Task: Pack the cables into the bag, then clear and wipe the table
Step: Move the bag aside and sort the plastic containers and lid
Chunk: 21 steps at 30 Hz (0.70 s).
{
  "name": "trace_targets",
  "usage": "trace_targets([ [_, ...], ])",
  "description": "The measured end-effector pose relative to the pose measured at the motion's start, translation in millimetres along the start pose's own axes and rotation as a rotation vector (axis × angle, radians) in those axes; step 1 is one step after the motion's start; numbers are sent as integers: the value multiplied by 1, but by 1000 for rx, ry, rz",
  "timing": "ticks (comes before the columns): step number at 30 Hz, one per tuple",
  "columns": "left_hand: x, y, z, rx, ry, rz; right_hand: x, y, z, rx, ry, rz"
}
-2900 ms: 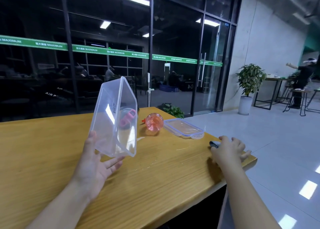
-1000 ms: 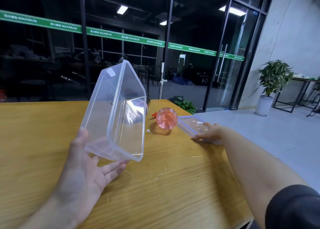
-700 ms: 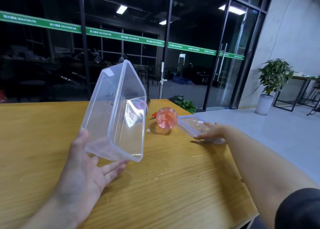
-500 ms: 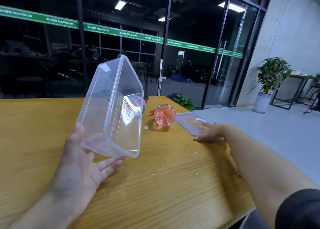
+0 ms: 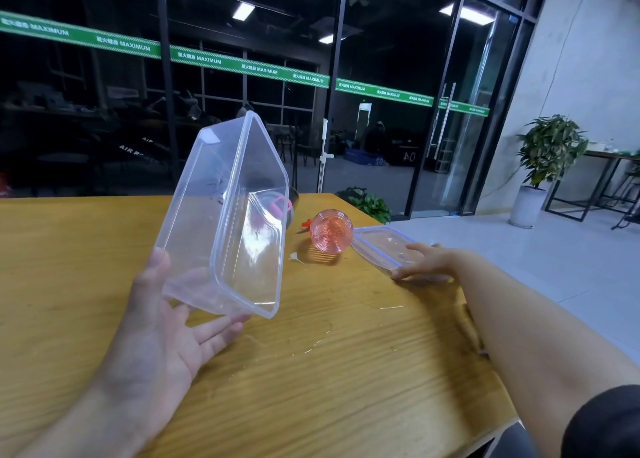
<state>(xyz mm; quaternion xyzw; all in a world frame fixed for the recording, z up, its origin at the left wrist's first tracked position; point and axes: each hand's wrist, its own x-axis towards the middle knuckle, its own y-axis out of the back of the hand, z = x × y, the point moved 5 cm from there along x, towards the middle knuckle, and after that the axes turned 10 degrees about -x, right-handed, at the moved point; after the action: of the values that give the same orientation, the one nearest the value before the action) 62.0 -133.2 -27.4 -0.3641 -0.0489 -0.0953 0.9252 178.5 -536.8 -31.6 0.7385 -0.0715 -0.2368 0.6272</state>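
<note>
Left hand [image 5: 166, 322] holds the clear container [image 5: 228, 215] up on edge off the worktop [image 5: 69, 249], thumb on the outer wall, fingers spread under the lower rim. It's empty, open side facing right, same as 2.9 s ago.

What changed: the right hand [image 5: 420, 261] was at the worktop's near right edge on a small dark item; it has since reached out to the lid [image 5: 381, 246], just right of the container. Fingers are now fairly straight and laid flat over the lid's near end. Can't tell if the thumb is hooked under the edge.

The pink ribbed bottle [image 5: 331, 230] lies on its side between container and lid. Another pink item shows through the container wall, unclear what. Water streaks on the worktop just below and right of the container.

No cables or bag in view. My read: this is the clearing stage, lid about to go on the container; wipe not yet done, going by the streaks.
</note>
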Motion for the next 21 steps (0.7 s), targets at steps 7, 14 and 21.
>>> trace_targets([
  [7,1,1,2,2,-3,31,-6,8,-2,321,12,157],
  [14,0,3,2,-4,24,69,-30,21,-7,424,-24,401],
  [21,-2,1,4,-68,58,13,-68,43,-36,663,107,535],
])
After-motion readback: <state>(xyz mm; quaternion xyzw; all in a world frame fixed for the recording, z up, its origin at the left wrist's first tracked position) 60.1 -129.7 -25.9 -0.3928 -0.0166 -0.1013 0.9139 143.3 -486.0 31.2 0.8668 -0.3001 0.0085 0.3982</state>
